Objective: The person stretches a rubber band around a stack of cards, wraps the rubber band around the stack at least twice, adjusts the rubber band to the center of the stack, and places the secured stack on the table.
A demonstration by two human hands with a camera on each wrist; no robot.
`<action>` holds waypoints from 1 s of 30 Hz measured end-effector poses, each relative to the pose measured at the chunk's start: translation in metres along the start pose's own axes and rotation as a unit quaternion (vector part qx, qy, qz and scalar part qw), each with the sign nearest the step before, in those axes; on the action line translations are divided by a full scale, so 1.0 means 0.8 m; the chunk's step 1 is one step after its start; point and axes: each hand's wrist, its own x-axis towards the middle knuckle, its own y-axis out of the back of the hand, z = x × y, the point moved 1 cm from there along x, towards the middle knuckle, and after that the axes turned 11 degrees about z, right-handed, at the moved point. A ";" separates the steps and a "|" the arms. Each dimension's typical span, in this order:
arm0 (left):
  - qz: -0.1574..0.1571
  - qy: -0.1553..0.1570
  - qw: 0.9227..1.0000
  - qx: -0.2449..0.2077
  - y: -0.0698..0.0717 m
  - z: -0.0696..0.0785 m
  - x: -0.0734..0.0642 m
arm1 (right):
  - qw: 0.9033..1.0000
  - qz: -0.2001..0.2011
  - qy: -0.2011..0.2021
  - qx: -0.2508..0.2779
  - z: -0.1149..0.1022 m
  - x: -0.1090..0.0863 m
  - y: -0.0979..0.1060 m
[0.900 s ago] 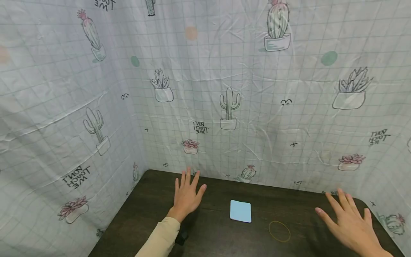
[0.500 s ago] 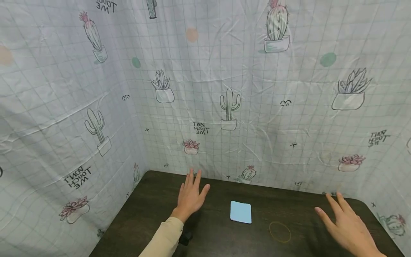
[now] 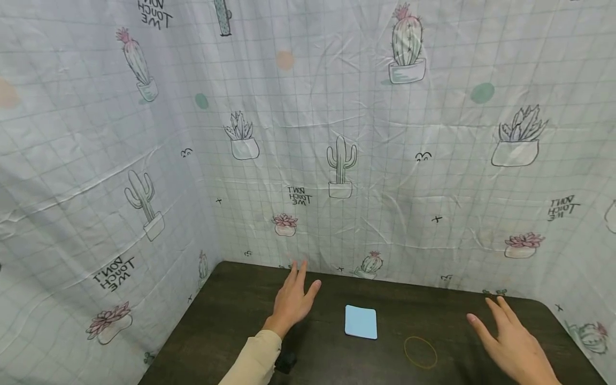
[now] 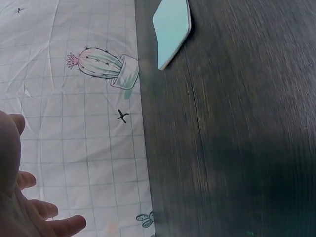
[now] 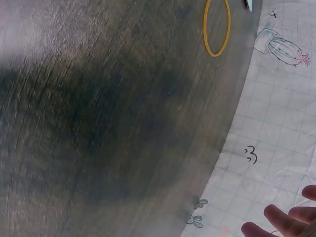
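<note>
A light blue square card or thin pad (image 3: 361,322) with rounded corners lies flat on the dark wooden table (image 3: 332,299). To its right rests a thin yellow rubber band (image 3: 405,350), spread into a loop. My left hand (image 3: 291,303) hovers left of the blue square, fingers extended and holding nothing. Off to the right of the band, my right hand (image 3: 514,342) is held with spread, relaxed fingers, also without anything in it. The left wrist view catches part of the blue square (image 4: 170,32); the right wrist view has the rubber band (image 5: 205,29) near its top.
A white cloth (image 3: 385,214) printed with cacti and a grid hangs behind the table and along both sides. The table's back edge meets it just beyond my fingertips. A small black device (image 3: 285,362) sits under my left wrist.
My left hand has drifted slightly right, towards the blue square, and its fingers have come closer together. My right hand's fingers have also drawn together. The square and band stay put.
</note>
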 end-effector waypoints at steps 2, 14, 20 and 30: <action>-0.009 0.010 1.000 -0.010 -0.002 0.002 0.001 | 1.000 0.002 -0.007 0.005 0.000 -0.001 -0.002; -0.021 0.045 0.997 -0.052 -0.023 0.013 0.004 | 1.000 0.000 -0.010 0.021 0.000 -0.006 -0.024; -0.021 0.050 0.997 -0.054 -0.030 0.019 0.005 | 0.998 -0.036 -0.039 0.024 -0.005 -0.010 -0.031; -0.027 0.060 0.996 -0.054 -0.038 0.026 0.004 | 0.996 -0.046 -0.069 0.037 -0.011 -0.013 -0.043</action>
